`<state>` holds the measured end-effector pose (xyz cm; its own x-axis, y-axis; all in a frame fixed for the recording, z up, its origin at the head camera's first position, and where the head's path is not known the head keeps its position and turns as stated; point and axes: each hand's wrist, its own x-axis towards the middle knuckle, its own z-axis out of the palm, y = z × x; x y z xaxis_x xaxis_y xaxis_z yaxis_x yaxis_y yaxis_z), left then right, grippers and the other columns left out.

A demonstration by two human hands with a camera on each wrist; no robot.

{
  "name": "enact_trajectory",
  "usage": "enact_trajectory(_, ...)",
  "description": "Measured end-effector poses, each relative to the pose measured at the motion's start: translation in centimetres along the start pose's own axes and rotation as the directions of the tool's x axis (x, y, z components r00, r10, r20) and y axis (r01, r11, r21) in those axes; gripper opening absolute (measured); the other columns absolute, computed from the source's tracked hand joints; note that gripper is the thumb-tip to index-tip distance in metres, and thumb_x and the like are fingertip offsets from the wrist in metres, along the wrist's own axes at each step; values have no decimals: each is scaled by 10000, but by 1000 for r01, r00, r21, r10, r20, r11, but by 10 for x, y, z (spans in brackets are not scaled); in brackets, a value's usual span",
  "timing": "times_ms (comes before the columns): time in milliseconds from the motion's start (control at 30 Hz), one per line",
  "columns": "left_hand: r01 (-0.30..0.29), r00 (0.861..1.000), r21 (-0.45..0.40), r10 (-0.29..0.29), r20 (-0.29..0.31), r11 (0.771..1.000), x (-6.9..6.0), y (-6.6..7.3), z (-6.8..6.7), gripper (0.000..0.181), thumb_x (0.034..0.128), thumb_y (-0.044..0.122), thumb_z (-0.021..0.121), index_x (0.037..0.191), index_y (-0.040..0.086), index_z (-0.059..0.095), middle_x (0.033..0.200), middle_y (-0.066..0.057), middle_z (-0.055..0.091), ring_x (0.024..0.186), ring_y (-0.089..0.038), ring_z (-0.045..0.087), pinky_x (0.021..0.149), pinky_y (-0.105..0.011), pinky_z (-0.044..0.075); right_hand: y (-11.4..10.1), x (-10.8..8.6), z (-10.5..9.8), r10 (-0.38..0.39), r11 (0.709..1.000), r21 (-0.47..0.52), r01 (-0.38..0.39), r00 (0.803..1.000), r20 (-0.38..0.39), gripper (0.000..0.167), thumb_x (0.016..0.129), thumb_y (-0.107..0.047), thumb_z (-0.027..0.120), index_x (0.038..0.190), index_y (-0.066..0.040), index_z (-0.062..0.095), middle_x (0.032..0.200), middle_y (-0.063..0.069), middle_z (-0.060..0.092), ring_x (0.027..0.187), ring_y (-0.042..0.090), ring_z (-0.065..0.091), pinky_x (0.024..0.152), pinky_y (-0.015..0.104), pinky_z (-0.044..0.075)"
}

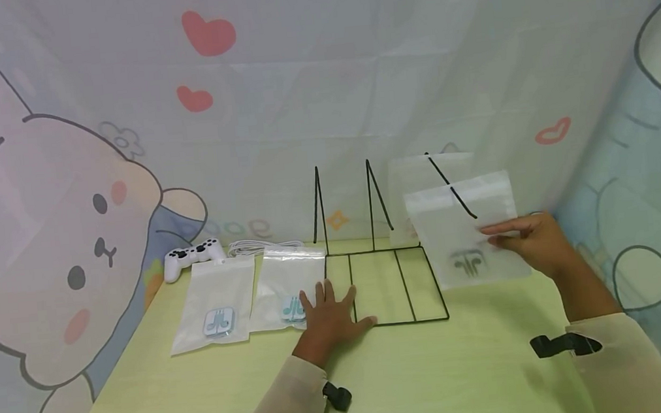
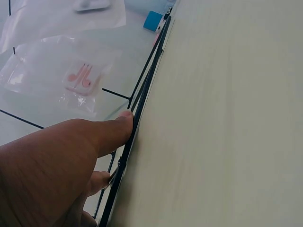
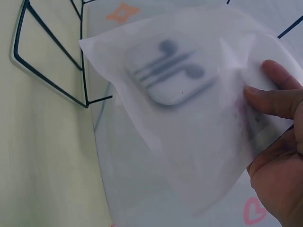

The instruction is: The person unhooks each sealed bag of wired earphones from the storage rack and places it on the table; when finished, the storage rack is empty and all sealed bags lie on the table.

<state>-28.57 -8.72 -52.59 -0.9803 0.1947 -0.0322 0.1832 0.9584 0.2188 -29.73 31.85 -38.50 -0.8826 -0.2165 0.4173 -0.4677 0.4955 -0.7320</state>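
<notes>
Beige sleeves (image 1: 282, 401) reach fwd nearest the cam, over a pale table (image 1: 439, 374). L hand (image 1: 330, 318) has fingers spread apart, thumb on the front rail of a black wire rack (image 1: 405, 285), prob. to steady it. R hand (image 1: 525, 242) pinches a frosted bag (image 1: 490, 205) by its right edge, prob. to leave its face clear; it's upright, off the table, right of rack, w/ earphones (image 1: 468, 263) inside. A prong (image 1: 463, 203) crosses its top; can't tell if touching. Two flat bags (image 1: 219, 282) lie at left, nr a controller (image 1: 193, 254).
</notes>
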Motion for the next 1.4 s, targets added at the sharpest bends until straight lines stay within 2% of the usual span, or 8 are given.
enact_trajectory(100,-1,1000,0,1,-2,1000,1,-1,0,926,961,850,502,1704,305,408,1771,-328,249,1673,-532,207,1276,-819,101,-2,-6,3,-6,1000,15,6,1000,-21,223,936,11,824,1157,-12,843,1007,-386,763,407,-29,200,361,324,242)
enact_trajectory(167,-1,1000,1,1,0,1000,1,-1,1,927,961,852,498,1706,308,404,1772,-327,248,1674,-531,206,1277,-818,100,-4,-9,5,0,1000,18,0,1000,-27,222,937,-2,829,1158,-17,845,1022,-391,760,418,-27,195,365,335,245)
enact_trajectory(333,-5,1000,-4,5,0,1000,1,-1,0,919,968,844,498,1709,309,398,1774,-326,242,1674,-535,200,1278,-819,93,-3,-17,11,44,999,30,-43,998,-37,223,949,-40,835,1171,-25,844,1047,-371,767,547,-26,530,534,204,450)
enact_trajectory(400,-8,1000,-6,8,0,1000,1,-1,-1,918,971,842,498,1709,306,398,1773,-327,241,1673,-538,199,1278,-819,92,-1,-20,12,46,998,40,-44,998,-40,219,949,-32,833,1168,-23,845,1055,-358,773,717,-28,677,650,171,523)
enact_trajectory(567,-7,1000,-4,7,3,1000,1,-1,0,923,969,846,495,1710,303,397,1773,-327,243,1672,-538,202,1279,-817,99,3,-23,12,-52,995,89,55,998,-37,237,916,104,798,1137,28,840,1057,-315,793,932,-84,759,737,136,587)
enact_trajectory(733,-4,1000,-5,4,8,1000,1,0,-2,919,973,841,497,1711,304,393,1774,-327,238,1674,-537,197,1281,-816,95,2,-28,5,-150,980,131,152,988,-19,304,873,224,750,1111,57,837,1053,-264,817,925,-66,778,722,136,592)
enact_trajectory(1133,1,1000,6,-1,4,1000,1,0,-1,917,970,844,494,1708,308,399,1772,-323,251,1675,-528,205,1280,-815,104,-6,-41,-1,-185,958,222,180,983,2,361,850,297,702,1092,65,838,1062,-182,843,925,-18,804,762,145,613)
enact_trajectory(1400,7,1000,11,-8,13,1000,1,-1,2,927,966,856,482,1713,315,387,1778,-316,243,1678,-526,198,1283,-812,97,-11,-49,1,-33,991,131,39,998,-45,299,842,167,827,1063,-29,875,1010,-273,817,720,-54,746,597,164,556)
